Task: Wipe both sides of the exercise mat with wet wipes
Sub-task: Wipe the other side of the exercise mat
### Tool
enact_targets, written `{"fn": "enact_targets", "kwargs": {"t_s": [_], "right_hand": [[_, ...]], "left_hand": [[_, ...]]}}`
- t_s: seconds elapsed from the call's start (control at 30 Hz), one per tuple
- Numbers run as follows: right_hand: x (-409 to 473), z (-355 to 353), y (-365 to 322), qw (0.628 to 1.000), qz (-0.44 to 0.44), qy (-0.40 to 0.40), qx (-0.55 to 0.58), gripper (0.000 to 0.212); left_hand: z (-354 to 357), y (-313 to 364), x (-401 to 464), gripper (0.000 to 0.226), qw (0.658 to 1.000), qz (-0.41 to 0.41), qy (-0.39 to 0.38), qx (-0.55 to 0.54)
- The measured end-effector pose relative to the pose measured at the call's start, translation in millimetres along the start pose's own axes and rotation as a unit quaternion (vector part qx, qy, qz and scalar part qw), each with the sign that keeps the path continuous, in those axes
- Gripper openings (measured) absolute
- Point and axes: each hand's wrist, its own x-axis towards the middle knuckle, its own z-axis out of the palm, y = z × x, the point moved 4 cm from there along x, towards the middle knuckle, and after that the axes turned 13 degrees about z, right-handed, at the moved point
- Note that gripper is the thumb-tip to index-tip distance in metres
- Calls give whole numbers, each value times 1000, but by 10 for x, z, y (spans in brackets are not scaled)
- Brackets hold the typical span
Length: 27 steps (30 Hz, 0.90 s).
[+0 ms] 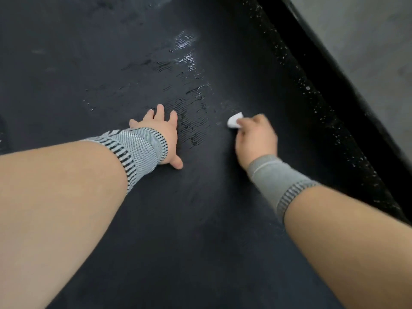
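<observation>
Right hand pinches a white wipe near the dark mat's speckled right edge; left hand lies spread flat beside wet streaks

Exercise mat looking matt dark rubber, finely textured; wet streaks glistening just beyond left hand. Wet wipe showing white soft cloth. Wrist sleeves appearing ribbed grey knit. Floor strip right of mat: black, white-speckled, rough.
</observation>
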Motion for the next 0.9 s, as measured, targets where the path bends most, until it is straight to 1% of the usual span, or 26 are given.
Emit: {"fn": "enact_targets", "kwargs": {"t_s": [0.07, 0.1, 0.13, 0.17, 0.2, 0.27, 0.37, 0.43, 0.47, 0.5, 0.53, 0.6, 0.63, 0.67, 0.7, 0.73, 0.77, 0.8, 0.87, 0.9], "right_hand": [[-400, 170, -286, 987, -138, -80, -9, 25], [-503, 197, -344, 976, -193, -101, -17, 23], [-492, 186, -339, 969, -226, -98, -12, 22], [-374, 135, -289, 971, -221, -88, -6, 22], [-193, 61, -208, 981, -182, -72, -11, 25], [221, -92, 50, 996, -69, -40, -36, 31], [646, -363, 410, 995, 90, 34, -40, 31], [697, -413, 474, 987, 145, 56, -47, 32], [666, -383, 444, 986, 152, 54, -45, 32], [595, -330, 371, 988, 142, 47, -39, 32], [488, -254, 263, 993, 110, 32, -32, 31], [147, -60, -3, 999, -25, -29, -15, 24], [12, 1, -81, 994, -86, -59, -10, 21], [-27, 22, -110, 989, -129, -75, -8, 20], [45, -7, -95, 988, -140, -72, -6, 21], [195, -62, -42, 992, -115, -53, -6, 24], [378, -140, 41, 997, -70, -23, -10, 28], [587, -231, 156, 1000, -4, 6, -18, 31], [885, -428, 364, 991, 117, 58, -23, 36], [929, -446, 394, 987, 142, 63, -25, 36]], "left_hand": [[5, 2, 26, 138, 1000, -5, -5, 2], [12, 0, 30, 138, 1000, -5, -4, -1], [23, 1, 26, 138, 1000, -3, -5, -4], [32, 5, 21, 138, 1000, -3, -6, -8], [35, 7, 24, 138, 1000, -4, -7, -10], [25, 14, 40, 139, 1000, -9, -14, -12], [5, 22, 58, 140, 1000, -11, -20, -9], [15, 22, 57, 139, 1000, -11, -15, -3], [21, 20, 54, 138, 1000, -11, -12, 0], [24, 18, 54, 138, 1000, -11, -10, 0], [25, 16, 53, 137, 1000, -11, -13, -1], [22, 19, 53, 137, 1000, -11, -19, -4], [18, 21, 54, 137, 1000, -11, -20, -5], [14, 23, 54, 137, 1000, -11, -22, -5], [12, 26, 52, 137, 1000, -11, -24, -3], [13, 27, 54, 137, 1000, -11, -28, -2], [17, 28, 57, 137, 999, -10, -30, -2], [16, 29, 60, 136, 999, -10, -33, -4], [12, 25, 60, 136, 999, -10, -35, -5], [9, 24, 62, 136, 999, -10, -36, -4]]}}
